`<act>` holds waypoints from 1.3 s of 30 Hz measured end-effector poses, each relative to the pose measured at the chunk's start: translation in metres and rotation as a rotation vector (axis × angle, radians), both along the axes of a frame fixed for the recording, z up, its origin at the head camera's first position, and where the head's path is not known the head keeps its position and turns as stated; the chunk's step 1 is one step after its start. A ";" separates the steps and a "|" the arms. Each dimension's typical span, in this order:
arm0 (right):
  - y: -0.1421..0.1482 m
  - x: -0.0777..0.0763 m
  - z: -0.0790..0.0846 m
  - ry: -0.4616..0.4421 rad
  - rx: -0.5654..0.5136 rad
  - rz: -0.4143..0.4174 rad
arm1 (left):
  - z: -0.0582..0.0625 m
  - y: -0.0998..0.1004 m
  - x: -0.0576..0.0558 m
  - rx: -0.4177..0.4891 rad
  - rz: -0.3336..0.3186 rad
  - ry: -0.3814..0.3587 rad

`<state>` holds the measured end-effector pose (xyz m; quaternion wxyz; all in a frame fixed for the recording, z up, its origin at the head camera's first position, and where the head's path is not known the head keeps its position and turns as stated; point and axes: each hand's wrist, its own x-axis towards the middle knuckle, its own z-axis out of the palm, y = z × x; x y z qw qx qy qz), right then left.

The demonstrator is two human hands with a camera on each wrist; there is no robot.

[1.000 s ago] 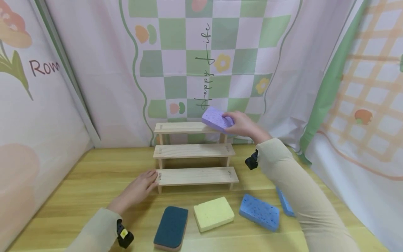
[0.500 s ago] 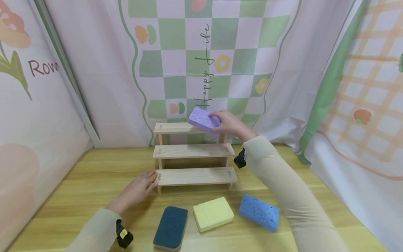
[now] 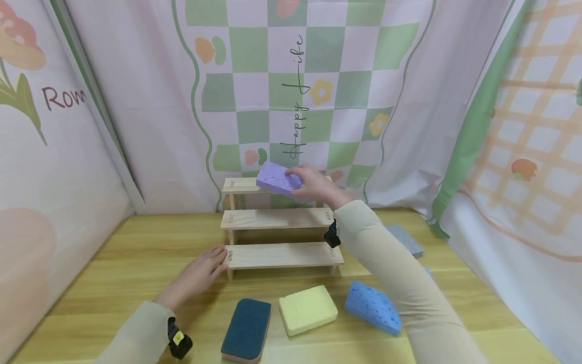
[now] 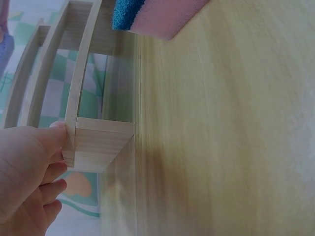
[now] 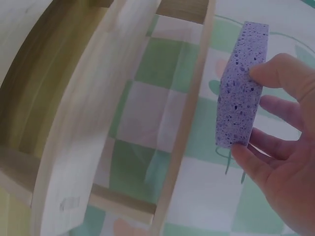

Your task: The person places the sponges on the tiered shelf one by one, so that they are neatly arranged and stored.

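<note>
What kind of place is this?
Probably a little curtained booth set up for tabletop work, though I can't be sure. Patterned cloth hangs behind and beside a wood-patterned table, and a small three-step wooden shelf stands on it.

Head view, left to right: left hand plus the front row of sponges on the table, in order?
Left hand → dark-topped sponge → yellow sponge → blue sponge, partly hidden by the right sleeve.

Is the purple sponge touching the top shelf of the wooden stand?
Apart. The right wrist view shows it: checkered curtain is visible all along the gap between the purple sponge and the top shelf.
</note>
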<state>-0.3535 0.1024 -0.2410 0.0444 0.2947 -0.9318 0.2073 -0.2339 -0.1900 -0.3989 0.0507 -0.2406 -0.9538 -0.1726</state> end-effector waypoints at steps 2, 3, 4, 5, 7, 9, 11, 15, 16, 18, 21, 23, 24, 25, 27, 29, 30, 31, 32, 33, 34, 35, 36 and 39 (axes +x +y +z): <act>-0.003 -0.002 -0.002 0.026 0.006 0.020 | 0.000 0.000 0.000 -0.001 -0.001 0.000; -0.005 -0.002 -0.003 0.034 0.007 0.030 | 0.000 0.000 0.000 -0.002 -0.001 0.000; -0.006 -0.003 -0.005 0.042 0.008 0.041 | 0.000 0.000 0.000 -0.002 -0.002 0.001; -0.008 -0.003 -0.005 0.049 0.007 0.049 | 0.000 0.000 0.000 -0.001 -0.003 -0.001; -0.011 -0.004 -0.007 0.047 0.010 0.053 | 0.000 0.000 0.000 0.002 -0.003 0.001; -0.014 -0.005 -0.009 0.036 0.012 0.053 | -0.001 0.000 -0.001 0.003 -0.002 0.003; -0.018 -0.005 -0.010 0.030 0.018 0.052 | 0.000 0.000 -0.001 0.004 0.000 0.001; -0.022 -0.006 -0.012 0.022 0.033 0.045 | -0.001 0.000 -0.001 -0.001 0.003 -0.008; -0.023 -0.006 -0.012 0.024 0.035 0.044 | 0.000 0.000 -0.001 -0.003 0.004 -0.010; -0.025 -0.006 -0.013 0.026 0.038 0.041 | 0.000 0.000 -0.001 -0.002 0.005 -0.014; -0.027 -0.007 -0.013 0.034 0.031 0.047 | 0.000 0.001 -0.001 0.001 0.006 -0.016; -0.029 -0.008 -0.013 0.032 0.025 0.050 | 0.000 0.001 -0.001 0.004 0.007 -0.016; -0.029 -0.008 -0.014 0.030 0.023 0.052 | 0.000 0.001 -0.001 0.005 0.006 -0.016; -0.030 -0.009 -0.015 0.023 0.021 0.050 | 0.000 0.001 -0.001 0.004 0.006 -0.016; -0.031 -0.010 -0.016 0.014 0.020 0.047 | 0.000 0.001 -0.001 0.003 0.006 -0.014; -0.032 -0.011 -0.017 0.010 0.024 0.043 | 0.000 0.001 -0.001 0.001 0.006 -0.014; -0.033 -0.012 -0.018 0.009 0.024 0.041 | 0.000 0.001 -0.001 0.000 0.006 -0.014; -0.033 -0.012 -0.018 0.008 0.022 0.039 | 0.000 0.001 -0.001 -0.002 0.007 -0.014; -0.034 -0.012 -0.018 0.010 0.021 0.040 | 0.000 0.001 -0.001 -0.002 0.008 -0.015; -0.034 -0.012 -0.019 0.008 0.018 0.038 | 0.000 0.002 -0.001 -0.002 0.009 -0.016; -0.034 -0.013 -0.019 0.007 0.014 0.038 | 0.000 0.002 -0.002 -0.002 0.009 -0.017; -0.035 -0.013 -0.019 0.006 0.011 0.040 | 0.001 0.002 -0.002 -0.001 0.009 -0.018; -0.035 -0.013 -0.019 0.006 0.006 0.042 | 0.001 0.002 -0.002 0.002 0.009 -0.020; -0.036 -0.014 -0.019 0.006 -0.010 0.050 | 0.001 0.001 -0.002 0.005 0.009 -0.021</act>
